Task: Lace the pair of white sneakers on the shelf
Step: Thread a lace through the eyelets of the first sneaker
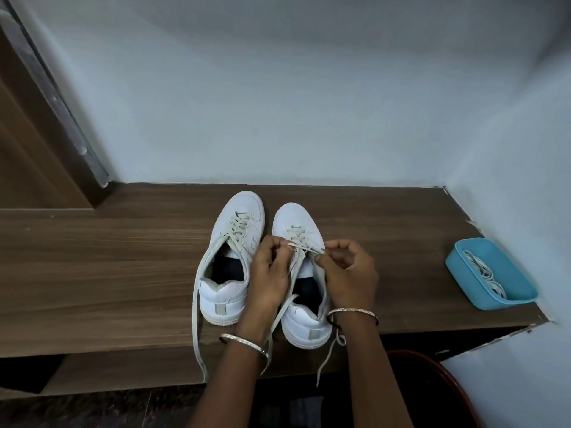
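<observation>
Two white sneakers stand side by side on the wooden shelf [123,257], toes toward the wall. The left sneaker [230,261] is laced over its lower eyelets, and its long lace ends trail over the shelf's front edge. Both hands work over the right sneaker [304,319]. My left hand [268,273] pinches its grey lace [298,239] near the upper eyelets. My right hand [346,270] pinches the lace tip at the shoe's right eyelet row. Two loose lace ends [327,356] hang down past the heel.
A blue plastic tub [482,291] holding spare white laces sits at the shelf's right end, by the side wall. A pale wall backs the shelf. A wooden door frame [46,118] rises at the left. A dark red rim [445,375] shows below the shelf.
</observation>
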Demonstrator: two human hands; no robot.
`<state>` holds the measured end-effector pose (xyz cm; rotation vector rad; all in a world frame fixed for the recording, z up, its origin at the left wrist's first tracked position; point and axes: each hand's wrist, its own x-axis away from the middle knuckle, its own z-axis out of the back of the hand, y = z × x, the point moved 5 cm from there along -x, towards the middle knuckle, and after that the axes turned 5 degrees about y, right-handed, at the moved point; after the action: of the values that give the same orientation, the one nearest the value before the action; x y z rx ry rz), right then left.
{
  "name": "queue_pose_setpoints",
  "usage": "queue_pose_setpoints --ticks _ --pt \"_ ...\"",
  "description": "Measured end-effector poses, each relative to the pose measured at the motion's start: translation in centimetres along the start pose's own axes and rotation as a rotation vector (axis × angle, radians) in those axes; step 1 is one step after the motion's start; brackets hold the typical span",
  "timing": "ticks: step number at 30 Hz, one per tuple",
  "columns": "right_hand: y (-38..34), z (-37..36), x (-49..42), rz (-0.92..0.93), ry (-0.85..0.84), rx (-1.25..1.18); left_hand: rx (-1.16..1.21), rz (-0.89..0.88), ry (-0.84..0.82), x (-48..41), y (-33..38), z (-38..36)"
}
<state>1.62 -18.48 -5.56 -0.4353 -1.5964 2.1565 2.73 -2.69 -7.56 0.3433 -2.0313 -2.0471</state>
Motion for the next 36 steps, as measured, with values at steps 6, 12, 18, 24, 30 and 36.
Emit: queue_pose_setpoints --ticks 6,12,18,24,30,36 --pt "-0.6 -0.7 0.7 0.105 0.035 0.098 0.251 0.095 -0.039 0.1 1.7 0.3" --pt "-0.9 -1.0 1.4 0.171 0.077 0.143 -0.023 -0.136 -0.102 0.2 4.3 2.0" --pt "-1.2 -0.9 1.6 0.246 0.060 0.148 -0.723 -0.530 -0.117 1.4 3.6 0.6" --pt "-1.7 -0.5 0.9 0.373 -0.035 0.178 -0.251 -0.267 -0.008 1.0 4.0 1.6" --pt "-1.0 -1.2 0.8 0.363 -0.090 0.098 0.488 0.399 -0.140 1.1 4.2 1.5" --pt "-0.5 -1.6 0.9 0.412 -0.033 0.035 0.408 0.279 -0.115 0.2 5.8 3.8"
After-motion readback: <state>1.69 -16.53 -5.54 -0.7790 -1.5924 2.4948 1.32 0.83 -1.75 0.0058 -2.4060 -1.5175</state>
